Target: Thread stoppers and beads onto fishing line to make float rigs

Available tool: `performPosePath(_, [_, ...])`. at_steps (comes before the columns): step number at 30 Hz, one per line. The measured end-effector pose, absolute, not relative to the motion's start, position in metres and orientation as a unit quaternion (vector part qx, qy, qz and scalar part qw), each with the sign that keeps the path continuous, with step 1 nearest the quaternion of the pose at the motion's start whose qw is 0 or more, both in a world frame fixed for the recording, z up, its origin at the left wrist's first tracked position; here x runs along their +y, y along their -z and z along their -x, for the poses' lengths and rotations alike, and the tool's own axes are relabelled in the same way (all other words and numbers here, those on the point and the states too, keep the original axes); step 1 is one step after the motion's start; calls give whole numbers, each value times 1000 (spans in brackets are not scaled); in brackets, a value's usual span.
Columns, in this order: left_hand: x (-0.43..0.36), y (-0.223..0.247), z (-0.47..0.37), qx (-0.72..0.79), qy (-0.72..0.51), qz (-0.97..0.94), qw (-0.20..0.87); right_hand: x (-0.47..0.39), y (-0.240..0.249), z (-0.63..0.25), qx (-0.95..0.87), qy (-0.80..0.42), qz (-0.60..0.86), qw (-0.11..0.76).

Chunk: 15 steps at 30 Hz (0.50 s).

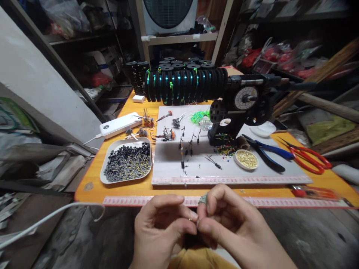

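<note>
- The fingers of the left hand [157, 228] are curled, thumb and forefinger pinching a tiny gold-coloured bit [190, 219] at their tips.
- Thumb and forefinger of the right hand [235, 226] are pressed together right beside it; from where I stand, I can't tell what they grip, if anything. A grey-green scrap [203, 198] shows at the forefinger, held or wrapped, I can't say which.
- So the bit being worked on is up between the two hands, in front of the table's [91, 179] near edge. It looks like fiddly work in mid-step, with nothing set down from it.
- As for what's done, several black-ended pieces [183, 164] with thin stems lie scattered on the white board [165, 164]; I'd guess those are partly or fully made up, though they're too small to be sure.
- Plenty seems left: the tray [119, 142] is heaped with loose dark parts [126, 164], and the small dish [244, 167] is full of gold bits [246, 158].
- Pliers [266, 150] and scissors [311, 156] lie well apart from the hands, unused.
- No finished count is visible, so I can't put a fraction on it.
</note>
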State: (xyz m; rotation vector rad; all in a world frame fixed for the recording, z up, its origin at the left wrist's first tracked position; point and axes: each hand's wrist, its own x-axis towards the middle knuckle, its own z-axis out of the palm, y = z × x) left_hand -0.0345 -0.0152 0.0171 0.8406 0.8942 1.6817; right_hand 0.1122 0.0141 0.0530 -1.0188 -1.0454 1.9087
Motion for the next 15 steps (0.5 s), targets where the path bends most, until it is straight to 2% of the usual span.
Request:
performPosePath(5, [-9,-19,53,343,-637,-606,331,18,-54,-114,-428,-723,426,334])
performPosePath(8, [-1,-29,58,323,-602,-684,256,22,-56,-115,-443,-720,425,324])
performPosePath(12, [1,-34,56,321,-618,-675,243,26,-54,-117,-477,-696,421,334])
performPosePath(15, [0,-29,53,340,-622,-656,259,28,-51,-120,-574,-616,410,351])
